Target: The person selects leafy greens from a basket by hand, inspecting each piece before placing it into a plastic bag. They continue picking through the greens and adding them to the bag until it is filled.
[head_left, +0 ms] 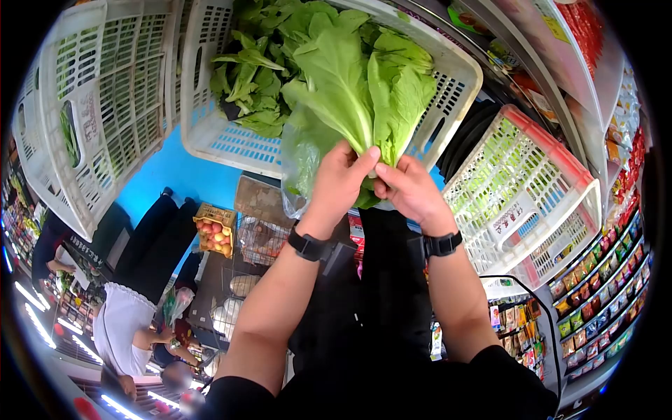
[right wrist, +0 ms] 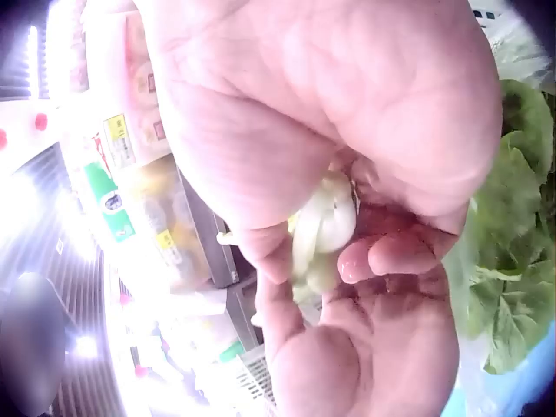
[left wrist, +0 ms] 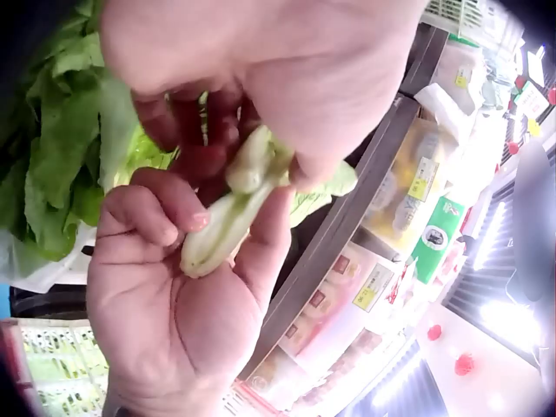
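In the head view the left hand (head_left: 339,180) pinches the pale stem end of a leafy green vegetable (head_left: 329,91), its broad leaves pointing away over a crate. Close against it, the right hand (head_left: 414,192) grips the stems of the leaves on the right (head_left: 400,94). The two thumbs nearly meet. Pale stems (left wrist: 228,228) show between the curled fingers of both hands in the left wrist view, and the white stem base (right wrist: 323,224) shows in the right wrist view. A clear plastic bag (head_left: 297,178) hangs beside the left hand; what holds it is hidden.
A white crate (head_left: 238,157) with loose greens (head_left: 262,91) lies beyond the hands. More crates stand at left (head_left: 98,105) and right (head_left: 521,203). A box of fruit (head_left: 214,231) sits at lower left, near a person in a white top (head_left: 126,325). Shelves of packets (head_left: 602,301) line the right.
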The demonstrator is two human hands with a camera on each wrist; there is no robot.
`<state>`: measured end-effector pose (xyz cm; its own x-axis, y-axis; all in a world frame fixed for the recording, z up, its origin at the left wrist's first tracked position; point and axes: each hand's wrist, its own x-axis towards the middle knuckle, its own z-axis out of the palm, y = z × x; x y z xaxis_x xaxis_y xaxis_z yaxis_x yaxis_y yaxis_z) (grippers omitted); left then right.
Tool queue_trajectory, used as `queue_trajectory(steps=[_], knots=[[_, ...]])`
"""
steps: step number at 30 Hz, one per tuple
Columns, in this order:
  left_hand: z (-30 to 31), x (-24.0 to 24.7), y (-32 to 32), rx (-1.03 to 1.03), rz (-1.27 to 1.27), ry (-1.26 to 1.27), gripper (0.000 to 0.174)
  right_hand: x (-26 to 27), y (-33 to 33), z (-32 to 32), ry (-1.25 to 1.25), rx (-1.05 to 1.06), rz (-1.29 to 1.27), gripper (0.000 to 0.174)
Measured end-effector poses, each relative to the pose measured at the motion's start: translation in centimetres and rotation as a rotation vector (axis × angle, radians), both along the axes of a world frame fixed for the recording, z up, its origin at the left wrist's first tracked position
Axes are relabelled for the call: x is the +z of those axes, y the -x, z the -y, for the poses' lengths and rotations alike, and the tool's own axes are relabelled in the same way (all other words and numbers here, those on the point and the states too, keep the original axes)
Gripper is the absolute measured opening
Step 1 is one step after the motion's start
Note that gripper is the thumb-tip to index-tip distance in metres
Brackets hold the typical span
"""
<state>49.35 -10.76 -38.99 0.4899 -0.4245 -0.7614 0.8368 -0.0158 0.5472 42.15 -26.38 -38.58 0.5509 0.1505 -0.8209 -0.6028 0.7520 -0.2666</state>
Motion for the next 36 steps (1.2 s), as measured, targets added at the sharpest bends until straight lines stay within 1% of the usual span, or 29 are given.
queue_trajectory(steps=[1, 2, 3, 5, 6, 8, 9, 11, 12, 13, 15, 17, 18, 20, 21, 23, 24, 25, 27, 28, 29, 30, 32, 35, 36], knots=[[0.3, 0.2, 0.0, 0.064, -0.006, 0.000, 0.031, 0.0, 0.5, -0.4, 0.074, 0.062, 0.064, 0.023], [0.1, -0.3, 0.5, 0.120, 0.003, 0.004, 0.032, 0.1, 0.9, -0.8, 0.201, 0.023, 0.054, 0.029], [-0.1, -0.4, 0.7, 0.121, 0.000, 0.001, 0.032, 0.3, 1.3, -1.0, 0.199, 0.024, 0.051, 0.029], [-0.8, -0.2, 1.3, 0.081, 0.038, -0.007, 0.033, 0.6, 2.0, -1.1, 0.338, -0.063, 0.007, 0.030], [-1.1, -0.2, 1.6, 0.084, 0.036, -0.007, 0.033, 0.8, 2.2, -1.2, 0.339, -0.059, 0.006, 0.030], [-1.9, -0.1, 2.0, 0.110, 0.028, 0.081, 0.034, 1.2, 2.4, -1.4, 0.387, -0.282, -0.033, 0.034], [-2.2, 0.2, 1.9, 0.111, 0.029, 0.081, 0.034, 1.3, 2.4, -1.2, 0.386, -0.280, -0.032, 0.034], [-2.7, 0.9, 1.4, 0.067, -0.021, -0.002, 0.038, 1.7, 1.9, -0.6, 0.165, -0.580, -0.094, 0.040], [-3.0, 0.9, 1.4, 0.068, -0.019, -0.002, 0.038, 1.7, 1.5, -0.6, 0.194, -0.582, -0.167, 0.050], [-3.2, 0.9, 1.4, 0.072, -0.043, 0.012, 0.037, 1.7, 1.4, -0.5, 0.193, -0.581, -0.166, 0.050], [-3.7, 1.1, 1.4, 0.074, -0.067, 0.028, 0.037, 1.7, 1.3, -0.1, -0.011, -0.552, -0.134, 0.056], [-3.9, 1.4, 1.1, 0.049, -0.051, 0.040, 0.043, 1.6, 1.4, -0.1, -0.043, -0.546, -0.144, 0.059], [-3.4, 1.9, 1.0, 0.048, -0.050, 0.042, 0.043, 1.5, 1.4, -0.1, -0.077, -0.539, -0.158, 0.062], [-1.9, 3.0, 1.0, 0.207, 0.172, -0.074, 0.045, 1.0, 1.3, -0.2, -0.040, -0.526, -0.166, 0.061], [-2.1, 2.8, 1.2, 0.208, 0.174, -0.074, 0.045, 0.7, 1.2, -0.2, -0.004, -0.513, -0.175, 0.060], [-2.8, 2.1, 1.9, 0.168, 0.378, -0.188, 0.050, 0.3, 0.7, -0.1, -0.040, -0.541, -0.170, 0.059], [-3.0, 2.2, 2.1, 0.099, 0.406, -0.276, 0.041, 0.1, 0.5, 0.0, -0.073, -0.572, -0.163, 0.059], [-3.1, 2.2, 2.2, 0.098, 0.407, -0.270, 0.041, -0.1, 0.7, 0.2, -0.068, -0.575, -0.160, 0.059], [-3.2, 2.3, 2.4, 0.133, 0.401, -0.336, 0.034, -0.7, 1.5, 0.5, -0.257, -0.589, -0.021, 0.058], [-3.2, 2.6, 2.3, 0.128, 0.354, -0.346, 0.029, -0.9, 2.0, 0.5, -0.252, -0.593, -0.020, 0.058], [-3.2, 2.7, 2.4, 0.127, 0.356, -0.340, 0.029, -1.1, 2.3, 0.5, -0.320, -0.591, 0.019, 0.058], [-3.3, 2.8, 2.3, 0.176, 0.332, -0.338, 0.029, -1.1, 2.5, 0.5, -0.389, -0.588, 0.058, 0.059], [-3.4, 2.8, 2.3, 0.261, 0.323, -0.331, 0.031, -1.0, 2.8, 0.4, -0.397, -0.593, 0.073, 0.059], [-4.4, 2.8, 2.5, 0.241, 0.276, -0.358, 0.031, -1.0, 3.3, 0.1, -0.411, -0.590, 0.084, 0.058], [-4.3, 2.5, 2.7, 0.326, 0.272, -0.312, 0.030, -1.0, 3.4, 0.0, -0.399, -0.582, 0.078, 0.058]])
